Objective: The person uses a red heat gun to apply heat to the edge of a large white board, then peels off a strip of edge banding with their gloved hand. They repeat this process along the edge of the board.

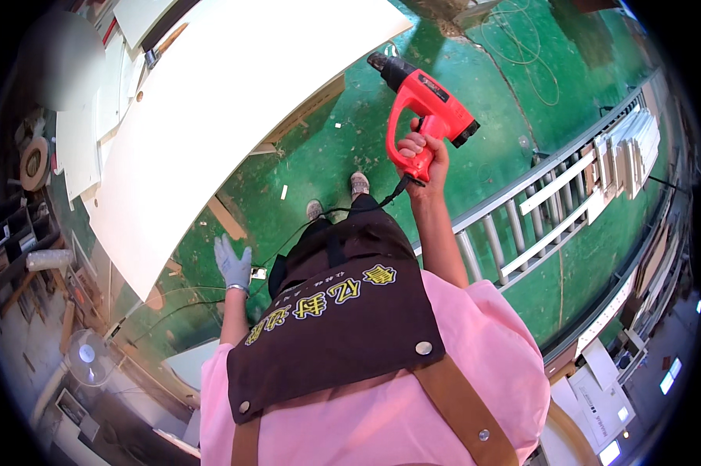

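My bare right hand [426, 159] is wrapped round the grip of a red heat gun [430, 101]. Its black nozzle points up and to the left, beside the right end of a large white board [234, 101]. From the base of the grip a black cord [366, 207] runs left across my body. My left hand [232, 262], in a pale grey glove, holds nothing; its fingers are stretched out and apart. That hand is near the board's lower edge, with a gap between them.
A metal ladder [514, 217] lies to the right, with white strips [630, 151] stacked on it. Wood scraps [226, 217] litter the green floor [327, 147]. A hammer [164, 46] rests at the board's far edge. A fan [88, 356] stands at lower left.
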The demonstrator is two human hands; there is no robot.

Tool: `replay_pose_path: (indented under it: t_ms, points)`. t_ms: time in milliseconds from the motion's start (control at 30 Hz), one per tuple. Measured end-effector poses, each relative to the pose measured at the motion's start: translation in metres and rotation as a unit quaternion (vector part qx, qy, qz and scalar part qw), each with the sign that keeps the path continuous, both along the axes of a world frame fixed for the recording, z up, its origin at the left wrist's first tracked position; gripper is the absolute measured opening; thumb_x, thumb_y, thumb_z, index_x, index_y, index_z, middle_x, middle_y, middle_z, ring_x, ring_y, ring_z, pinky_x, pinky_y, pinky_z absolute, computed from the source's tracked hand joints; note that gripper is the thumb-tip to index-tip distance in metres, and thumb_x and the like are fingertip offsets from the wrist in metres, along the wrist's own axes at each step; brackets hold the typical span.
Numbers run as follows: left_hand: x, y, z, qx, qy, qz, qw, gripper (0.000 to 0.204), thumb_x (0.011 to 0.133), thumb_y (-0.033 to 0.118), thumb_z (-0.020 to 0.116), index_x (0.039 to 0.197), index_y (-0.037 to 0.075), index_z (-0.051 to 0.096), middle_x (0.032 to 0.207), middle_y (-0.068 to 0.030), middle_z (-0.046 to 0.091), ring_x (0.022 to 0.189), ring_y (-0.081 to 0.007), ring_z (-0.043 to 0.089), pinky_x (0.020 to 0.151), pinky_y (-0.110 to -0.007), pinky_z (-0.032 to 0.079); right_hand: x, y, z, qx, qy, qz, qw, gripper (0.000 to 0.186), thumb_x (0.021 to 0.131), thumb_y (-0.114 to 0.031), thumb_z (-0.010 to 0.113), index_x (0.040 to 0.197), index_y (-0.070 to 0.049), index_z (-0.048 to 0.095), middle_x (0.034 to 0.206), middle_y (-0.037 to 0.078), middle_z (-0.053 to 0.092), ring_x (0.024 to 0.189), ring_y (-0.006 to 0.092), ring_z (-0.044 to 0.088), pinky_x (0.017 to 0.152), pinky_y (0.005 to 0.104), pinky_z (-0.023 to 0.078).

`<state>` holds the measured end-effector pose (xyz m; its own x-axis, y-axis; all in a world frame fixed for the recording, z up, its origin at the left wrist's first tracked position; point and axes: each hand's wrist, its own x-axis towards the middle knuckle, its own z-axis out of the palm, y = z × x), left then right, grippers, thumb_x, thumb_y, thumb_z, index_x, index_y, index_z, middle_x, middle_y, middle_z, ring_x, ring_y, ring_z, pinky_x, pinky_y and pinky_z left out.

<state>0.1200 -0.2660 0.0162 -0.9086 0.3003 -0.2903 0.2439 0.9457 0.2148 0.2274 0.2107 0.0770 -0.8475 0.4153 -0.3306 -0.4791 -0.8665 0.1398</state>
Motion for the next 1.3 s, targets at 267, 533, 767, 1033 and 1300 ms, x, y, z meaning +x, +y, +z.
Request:
replay_pose_path:
  t_ms: [267,533,767,1033,1300]
  points:
    - [0.009,0.056,-0.003,0.070,-0.038,-0.048,0.996,0.075,0.078,0.032,0.065,0.140,0.005,0.031,0.144,-0.0239,0.027,0.134,-0.0383,0.025,0.109,-0.043,0.022,-0.007,0.003,-0.009,-0.011,0.012,-0.019,1.000,0.036,0.081,-0.008,0.053,0.116,0.001,0.049,0.074,0.001,0.047,0.067,0.0125,0.047,0.063,0.0278,0.045]
    - [0.017,0.070,0.002,0.082,-0.083,-0.065,0.991,0.072,0.079,0.031,0.064,0.139,0.005,0.033,0.143,-0.0242,0.029,0.133,-0.0372,0.027,0.109,-0.043,0.023,0.002,0.021,-0.010,0.002,0.000,-0.020,1.000,0.036,0.081,-0.008,0.052,0.116,0.002,0.048,0.074,0.001,0.045,0.066,0.0121,0.046,0.062,0.0266,0.044]
    - [0.019,0.106,0.015,0.100,-0.089,-0.095,0.986,0.070,0.080,0.032,0.063,0.138,0.005,0.035,0.143,-0.0238,0.031,0.132,-0.0377,0.029,0.109,-0.043,0.023,0.017,-0.008,-0.002,-0.044,-0.004,0.028,0.999,0.037,0.083,-0.008,0.053,0.118,0.003,0.048,0.073,0.001,0.045,0.067,0.0112,0.045,0.061,0.0258,0.041]
    - [0.032,0.095,0.011,0.101,-0.087,-0.090,0.987,0.069,0.080,0.034,0.061,0.137,0.004,0.036,0.141,-0.0247,0.032,0.131,-0.0379,0.030,0.108,-0.043,0.024,0.021,-0.032,-0.005,-0.071,0.009,0.078,0.994,0.037,0.083,-0.008,0.051,0.119,0.002,0.048,0.074,0.001,0.046,0.066,0.0116,0.045,0.061,0.0266,0.042]
    - [0.045,0.069,0.001,0.097,-0.085,-0.071,0.989,0.069,0.080,0.033,0.062,0.137,0.003,0.036,0.141,-0.0252,0.033,0.130,-0.0373,0.032,0.108,-0.042,0.025,0.011,-0.012,-0.005,-0.040,0.012,0.045,0.998,0.039,0.082,-0.007,0.053,0.119,0.004,0.047,0.074,0.001,0.045,0.067,0.0118,0.045,0.063,0.0263,0.042]
